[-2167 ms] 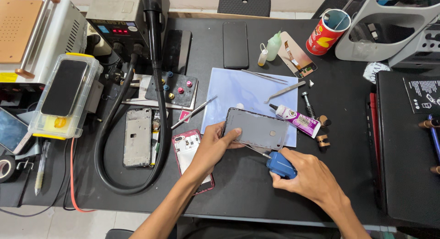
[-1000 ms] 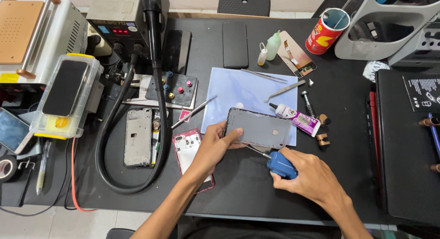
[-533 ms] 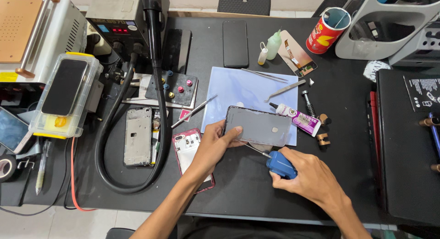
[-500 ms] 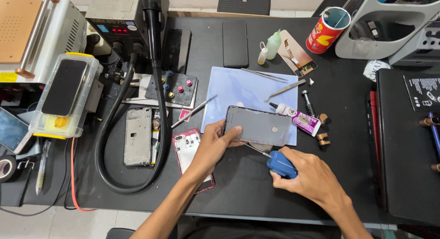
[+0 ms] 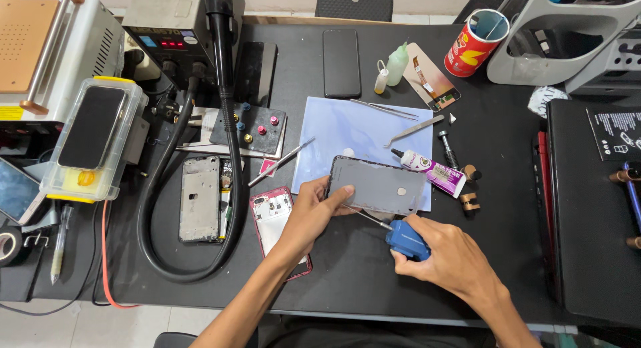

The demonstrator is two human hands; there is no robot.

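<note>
The black bench (image 5: pixel 347 288) carries a pale blue mat (image 5: pixel 347 131). On the mat lie two tweezers (image 5: pixel 412 129) and part of a white glue tube (image 5: pixel 437 173). Behind the mat stand a dark phone (image 5: pixel 341 62), two small dropper bottles (image 5: pixel 394 66) and a red can (image 5: pixel 475 44). Left of the mat are a screw tray (image 5: pixel 250 127), a bare metal phone frame (image 5: pixel 199 198) and a red-edged phone shell (image 5: pixel 277 221), which lies partly under the left forearm. A thick black hose (image 5: pixel 230 161) loops around the metal frame.

The left hand (image 5: pixel 312 214) pinches the near left corner of the grey phone panel (image 5: pixel 377 185), thumb on top. The panel rests over the mat's front edge. The right hand (image 5: pixel 447 254) is closed around a blue-handled screwdriver (image 5: pixel 406 240); its thin shaft reaches to the panel's lower edge.

Compared with the frame 2.2 s earlier, both hands, panel and tool hold nearly the same positions.
</note>
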